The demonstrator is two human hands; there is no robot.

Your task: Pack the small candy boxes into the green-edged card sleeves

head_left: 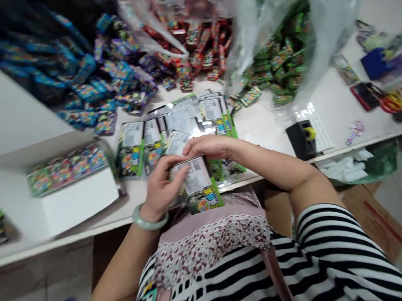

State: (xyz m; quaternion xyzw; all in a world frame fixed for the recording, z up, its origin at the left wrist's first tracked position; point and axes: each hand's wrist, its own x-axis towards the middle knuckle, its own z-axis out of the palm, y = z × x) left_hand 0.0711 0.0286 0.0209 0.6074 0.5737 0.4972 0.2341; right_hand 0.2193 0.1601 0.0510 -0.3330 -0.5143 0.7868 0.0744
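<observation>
printed packet (pixel 200 182) held in your left fingers (pixel 178 178); right fingers (pixel 197 144), can't tell; spread packets (pixel 130 147) on tabletop (pixel 260 125) likely left, done count unclear.

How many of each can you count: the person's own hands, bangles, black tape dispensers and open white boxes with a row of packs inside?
Hands: 2, the left hand and the right hand
Bangle: 1
Black tape dispenser: 1
Open white box: 1
Total: 5
</observation>
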